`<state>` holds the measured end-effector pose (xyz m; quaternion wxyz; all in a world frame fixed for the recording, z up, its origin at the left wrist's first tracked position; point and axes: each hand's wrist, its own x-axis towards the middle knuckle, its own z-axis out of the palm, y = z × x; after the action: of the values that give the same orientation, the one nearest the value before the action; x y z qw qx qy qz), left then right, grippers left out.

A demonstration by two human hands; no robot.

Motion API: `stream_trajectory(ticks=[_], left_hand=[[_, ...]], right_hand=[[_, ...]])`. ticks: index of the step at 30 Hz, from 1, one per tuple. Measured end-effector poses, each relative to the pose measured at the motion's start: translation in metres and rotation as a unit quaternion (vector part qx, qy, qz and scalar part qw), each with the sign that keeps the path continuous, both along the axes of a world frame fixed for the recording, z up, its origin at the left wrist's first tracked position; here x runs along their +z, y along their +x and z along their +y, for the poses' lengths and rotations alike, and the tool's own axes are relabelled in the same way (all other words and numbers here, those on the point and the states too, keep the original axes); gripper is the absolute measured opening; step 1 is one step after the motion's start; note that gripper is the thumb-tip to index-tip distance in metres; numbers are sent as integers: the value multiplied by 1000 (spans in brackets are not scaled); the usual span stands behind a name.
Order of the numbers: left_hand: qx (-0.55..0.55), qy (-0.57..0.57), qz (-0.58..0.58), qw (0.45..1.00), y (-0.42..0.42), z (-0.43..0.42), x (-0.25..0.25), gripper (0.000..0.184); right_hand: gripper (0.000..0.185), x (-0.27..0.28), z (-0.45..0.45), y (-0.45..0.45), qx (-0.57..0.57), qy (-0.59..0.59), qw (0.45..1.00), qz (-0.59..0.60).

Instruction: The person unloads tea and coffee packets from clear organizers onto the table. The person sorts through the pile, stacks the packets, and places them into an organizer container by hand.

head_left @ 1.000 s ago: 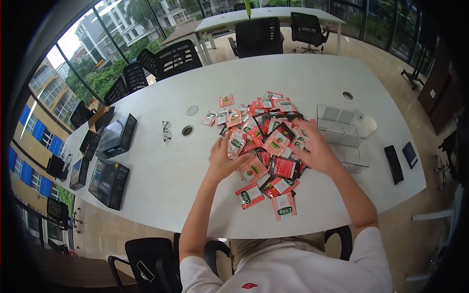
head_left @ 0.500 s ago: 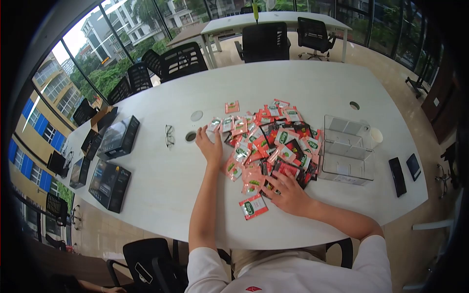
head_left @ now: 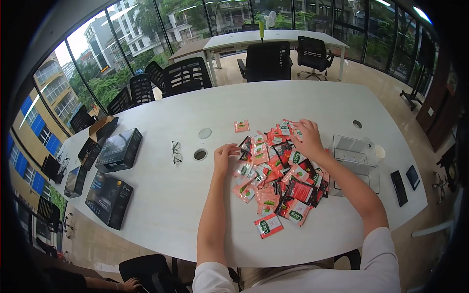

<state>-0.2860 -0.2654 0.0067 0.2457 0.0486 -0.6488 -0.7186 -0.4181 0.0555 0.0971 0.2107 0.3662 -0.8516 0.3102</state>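
Observation:
A loose pile of pink, red and black tea sachets [head_left: 273, 173], several printed "Cozy", lies in front of me. My left hand [head_left: 226, 157] is at the pile's left edge, fingers curled together beside a black sachet [head_left: 245, 145]; whatever they may pinch is hidden. Over the far right of the pile, my right hand [head_left: 309, 139] reaches with fingers apart, touching sachets there. One pink sachet [head_left: 241, 126] lies alone beyond the pile. Another red and white sachet [head_left: 268, 225] rests at the near side.
Right of the pile stands a clear divided organizer [head_left: 359, 168], partly behind my right forearm, with a white cup [head_left: 379, 152] beside it. Two phones [head_left: 398, 188] lie farther right. Glasses [head_left: 176, 152], a cable hole [head_left: 200, 155] and black boxes [head_left: 110, 200] are on the left.
My right hand has moved from the near side of the pile to its far right. My left hand has drawn its fingers together at the left edge. The view has tilted up slightly.

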Motion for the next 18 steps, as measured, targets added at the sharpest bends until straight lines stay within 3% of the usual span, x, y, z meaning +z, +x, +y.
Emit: stream_trajectory(ticks=[3, 7, 10, 11, 14, 16, 18], left_hand=[[98, 20, 42, 994, -2, -1, -3, 37], [153, -28, 34, 987, -5, -4, -6, 29], [149, -76, 23, 986, -12, -3, -11, 30], [144, -85, 20, 986, -12, -1, -13, 31], [146, -289, 13, 946, -12, 3, -10, 40], [123, -260, 6, 958, -12, 4, -14, 46], [101, -212, -1, 972, -12, 6, -11, 48]], right_hand=[[56, -9, -33, -29, -29, 144, 989, 28], [74, -32, -67, -73, -101, 228, 949, -195], [73, -46, -79, -72, -107, 289, 921, -240], [73, -51, -82, -70, -63, 275, 932, -228], [72, -68, -81, -55, 39, 249, 951, -176], [69, -62, -85, -23, 70, 253, 958, -112], [66, -48, -83, -3, 163, 217, 953, -132]])
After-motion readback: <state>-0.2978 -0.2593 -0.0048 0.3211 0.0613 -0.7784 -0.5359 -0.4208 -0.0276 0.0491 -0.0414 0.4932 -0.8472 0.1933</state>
